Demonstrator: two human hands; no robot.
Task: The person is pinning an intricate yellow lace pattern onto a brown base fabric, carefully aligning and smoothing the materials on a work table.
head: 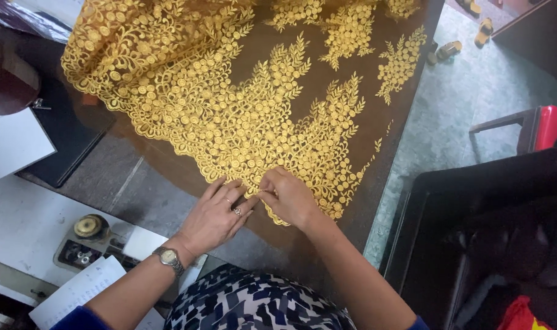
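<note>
Press your flat, open left hand [214,214] on the gold lace [242,116] while your right hand [289,197], fingertips pinched on its scalloped edge, works slowly.

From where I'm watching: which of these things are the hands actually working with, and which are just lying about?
In use:
- gold embroidered fabric, spread on the table
- left hand, flat on the fabric's edge
- right hand, pinching at the scalloped border

Lying about:
- white papers
- dark folder
- sandals on the floor
- red stool
</note>
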